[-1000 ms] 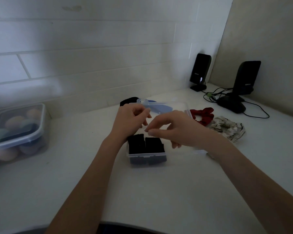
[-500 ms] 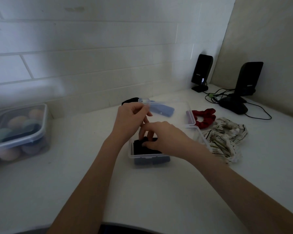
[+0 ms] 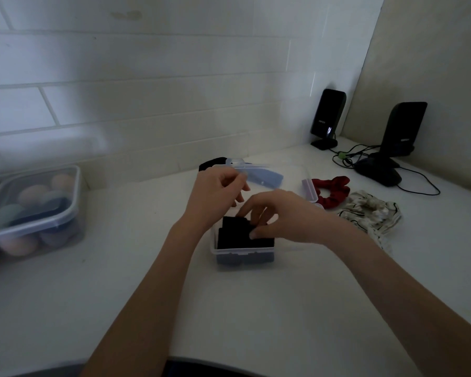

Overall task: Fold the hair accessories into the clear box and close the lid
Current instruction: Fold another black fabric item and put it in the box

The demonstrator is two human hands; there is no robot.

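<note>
Dim white counter (image 3: 256,308) under a tiled wall (image 3: 147,91); 2 black speakers (image 3: 328,118) stand in the corner. Right hand (image 3: 283,216) presses black fabric (image 3: 242,235) into the clear box (image 3: 242,254); left hand (image 3: 215,194) pinches the lid (image 3: 256,167).

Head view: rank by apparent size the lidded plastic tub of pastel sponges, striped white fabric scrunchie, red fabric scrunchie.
1. Lidded plastic tub of pastel sponges, clearly largest.
2. Striped white fabric scrunchie.
3. Red fabric scrunchie, partly hidden by the clear lid.
</note>
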